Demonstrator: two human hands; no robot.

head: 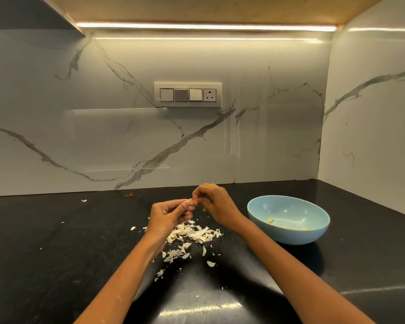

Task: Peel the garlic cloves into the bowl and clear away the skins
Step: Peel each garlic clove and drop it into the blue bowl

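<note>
Right now your two hands meet above the glossy black stone table, raised a little off its surface, with both forearms reaching in from the bottom of the view. Your left hand (171, 212) has its fingers curled in, pinching a small pale garlic clove (190, 201) between thumb and fingertips. Your right hand (214, 202) comes in from the other side, its fingers bent and nipping at the top of that same clove, so both hands have hold of it; how much skin is on the clove is too small to tell. Directly beneath your hands lies a loose heap of white papery garlic skins (192, 233), with more flakes strewn toward you and a few stray bits off to the left on the table (56, 242). To the right of the heap, well apart from your hands, stands a round light blue ceramic bowl (288, 232), upright, with a few small yellowish peeled garlic pieces (271, 220) resting on its inner floor. Behind everything rises a white marble-look wall with grey veins (103, 136), carrying a white switch plate with a socket (188, 94), and a warm light strip (206, 26) glows under the cabinet above.
</note>
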